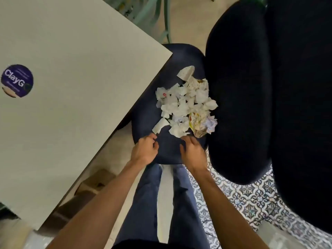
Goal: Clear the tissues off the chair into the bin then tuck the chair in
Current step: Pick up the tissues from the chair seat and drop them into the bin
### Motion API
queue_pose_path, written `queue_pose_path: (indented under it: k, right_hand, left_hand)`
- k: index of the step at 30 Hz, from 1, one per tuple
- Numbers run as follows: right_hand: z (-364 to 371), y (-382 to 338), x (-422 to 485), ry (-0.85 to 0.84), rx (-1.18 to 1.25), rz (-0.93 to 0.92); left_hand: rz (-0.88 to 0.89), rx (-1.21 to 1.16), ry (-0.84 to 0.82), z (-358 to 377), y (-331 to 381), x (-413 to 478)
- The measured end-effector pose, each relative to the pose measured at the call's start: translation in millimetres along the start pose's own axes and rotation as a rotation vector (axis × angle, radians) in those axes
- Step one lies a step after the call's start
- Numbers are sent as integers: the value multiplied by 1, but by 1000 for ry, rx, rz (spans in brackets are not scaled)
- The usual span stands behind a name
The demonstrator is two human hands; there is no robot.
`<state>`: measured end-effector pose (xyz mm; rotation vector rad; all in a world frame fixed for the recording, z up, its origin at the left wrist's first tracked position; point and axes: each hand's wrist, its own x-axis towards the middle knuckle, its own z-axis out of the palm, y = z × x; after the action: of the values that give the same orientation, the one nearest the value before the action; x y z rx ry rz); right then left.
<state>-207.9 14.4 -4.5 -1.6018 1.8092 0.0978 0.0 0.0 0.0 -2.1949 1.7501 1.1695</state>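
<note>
A heap of crumpled white tissues point(185, 103) with a yellowish wrapper point(196, 123) lies on the dark blue seat of a chair point(147, 112). The chair's black backrest point(239, 90) curves up on the right. My left hand point(145, 150) hovers over the seat's near edge, fingers loosely curled, its fingertips at a stray folded tissue point(159, 125). My right hand point(193, 151) rests palm down just below the heap, fingertips touching its nearest tissue. Neither hand holds anything. No bin is in view.
A pale table point(71, 87) with a round purple sticker point(17, 80) overhangs the seat's left side. Patterned floor tiles point(251, 203) lie at the right, and my legs in jeans point(149, 203) stand before the chair. A green chair frame point(165, 18) is beyond.
</note>
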Motion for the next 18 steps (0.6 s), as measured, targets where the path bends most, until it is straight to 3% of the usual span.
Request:
queue_pose_path:
  k: [10, 18]
  right_hand:
    - [48, 30, 90, -152, -265, -180]
    - [96, 31, 110, -72, -288, -220]
  left_hand:
    - [-122, 131, 29, 47, 7, 88]
    - [-60, 271, 7, 89, 0, 134]
